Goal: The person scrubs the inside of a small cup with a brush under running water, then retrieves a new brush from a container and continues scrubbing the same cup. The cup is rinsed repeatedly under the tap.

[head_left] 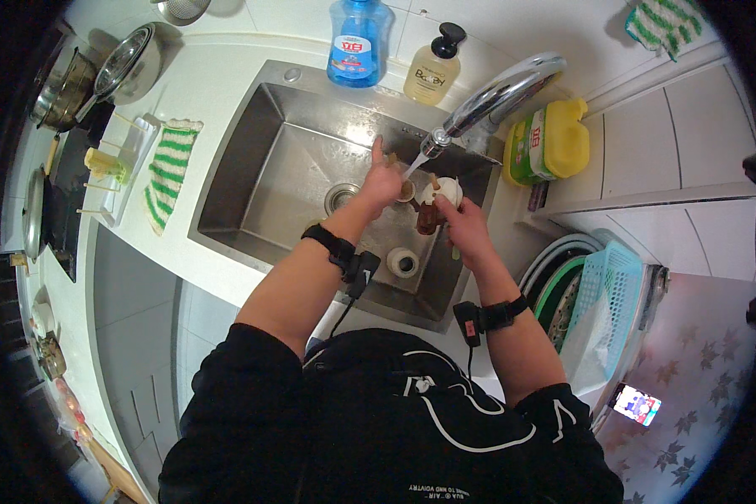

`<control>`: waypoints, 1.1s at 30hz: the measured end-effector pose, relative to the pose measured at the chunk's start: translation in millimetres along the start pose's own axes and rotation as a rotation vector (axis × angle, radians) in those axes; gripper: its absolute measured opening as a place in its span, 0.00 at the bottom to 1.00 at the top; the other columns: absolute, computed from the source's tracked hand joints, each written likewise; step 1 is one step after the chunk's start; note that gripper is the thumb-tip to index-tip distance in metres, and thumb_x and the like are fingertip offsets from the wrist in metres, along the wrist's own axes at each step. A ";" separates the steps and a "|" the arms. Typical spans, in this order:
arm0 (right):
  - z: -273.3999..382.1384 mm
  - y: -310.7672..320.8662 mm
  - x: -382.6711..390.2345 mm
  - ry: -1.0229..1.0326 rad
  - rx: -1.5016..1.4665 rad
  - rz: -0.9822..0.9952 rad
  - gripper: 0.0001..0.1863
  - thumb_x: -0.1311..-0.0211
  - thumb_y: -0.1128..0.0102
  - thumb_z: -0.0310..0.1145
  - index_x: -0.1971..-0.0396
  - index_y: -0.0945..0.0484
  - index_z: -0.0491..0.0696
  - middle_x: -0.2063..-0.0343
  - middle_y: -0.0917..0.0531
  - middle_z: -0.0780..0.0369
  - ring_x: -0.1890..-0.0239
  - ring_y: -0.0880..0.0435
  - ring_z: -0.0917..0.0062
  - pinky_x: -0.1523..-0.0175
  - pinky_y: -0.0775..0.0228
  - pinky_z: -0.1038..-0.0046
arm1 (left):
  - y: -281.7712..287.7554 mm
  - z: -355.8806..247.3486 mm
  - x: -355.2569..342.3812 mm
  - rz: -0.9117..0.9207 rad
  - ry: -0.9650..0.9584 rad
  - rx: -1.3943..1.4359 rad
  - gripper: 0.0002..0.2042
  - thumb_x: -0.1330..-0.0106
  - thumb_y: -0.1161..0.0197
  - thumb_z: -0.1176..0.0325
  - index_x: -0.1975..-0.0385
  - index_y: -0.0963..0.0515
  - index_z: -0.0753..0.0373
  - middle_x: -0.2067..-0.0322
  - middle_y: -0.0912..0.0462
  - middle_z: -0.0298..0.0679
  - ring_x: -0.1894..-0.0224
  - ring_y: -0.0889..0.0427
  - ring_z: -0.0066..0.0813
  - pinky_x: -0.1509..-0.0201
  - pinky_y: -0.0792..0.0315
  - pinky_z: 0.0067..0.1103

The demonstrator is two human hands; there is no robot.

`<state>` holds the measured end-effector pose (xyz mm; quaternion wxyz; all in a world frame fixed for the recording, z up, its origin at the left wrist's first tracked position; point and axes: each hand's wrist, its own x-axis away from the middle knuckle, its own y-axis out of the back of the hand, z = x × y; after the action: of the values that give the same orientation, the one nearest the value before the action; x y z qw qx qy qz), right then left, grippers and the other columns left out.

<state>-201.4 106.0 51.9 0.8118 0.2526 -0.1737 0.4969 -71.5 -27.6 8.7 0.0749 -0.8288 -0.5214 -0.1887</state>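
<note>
My left hand (381, 182) is over the middle of the steel sink (290, 160), one finger stretched toward the far side. Its other fingers curl beside a small round-rimmed vessel (406, 191), mostly hidden by the hand. A thin stream of water runs down next to it from the chrome faucet (500, 92). Farther right, my right hand (464, 225) is closed on a brown and white object, with a white rounded part (443, 192) above a dark brown part (427, 219); its kind is unclear. On the sink floor, nearer me, lies a small white round piece with a dark centre (402, 262).
Behind the sink stand a blue detergent bottle (359, 46) and a pump bottle (433, 67). A yellow-green jug (548, 143) is right of the faucet. Left lie a striped cloth (173, 172) and a white tray (134, 168). A blue basket (609, 302) sits at right.
</note>
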 end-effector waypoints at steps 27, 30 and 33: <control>31.2 -55.2 -41.3 0.340 0.282 -0.140 0.16 0.35 0.38 0.41 0.58 0.21 0.42 0.70 0.18 0.65 0.72 0.24 0.82 0.65 0.29 0.74 | 29.1 9.3 11.5 0.307 0.411 0.356 0.11 0.34 0.46 0.57 0.66 0.22 0.57 0.71 0.20 0.33 0.75 0.32 0.20 0.76 0.40 0.19; 15.1 -43.7 -38.5 0.154 0.108 -0.084 0.17 0.31 0.44 0.44 0.59 0.21 0.44 0.71 0.18 0.65 0.74 0.24 0.81 0.71 0.30 0.75 | 32.7 15.5 7.4 0.418 0.453 0.602 0.10 0.35 0.47 0.58 0.70 0.24 0.55 0.72 0.20 0.33 0.76 0.32 0.20 0.78 0.42 0.18; 8.1 -33.1 -41.4 0.012 0.010 0.061 0.17 0.30 0.46 0.46 0.60 0.21 0.46 0.72 0.19 0.66 0.75 0.26 0.83 0.73 0.33 0.76 | 39.0 14.6 7.2 0.583 0.436 0.510 0.10 0.35 0.48 0.57 0.71 0.24 0.55 0.72 0.20 0.34 0.76 0.32 0.21 0.77 0.42 0.18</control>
<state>-190.5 59.0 28.6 0.7960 0.2481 -0.1740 0.5240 -30.5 -34.2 1.0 0.4352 -0.8371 -0.2678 -0.1953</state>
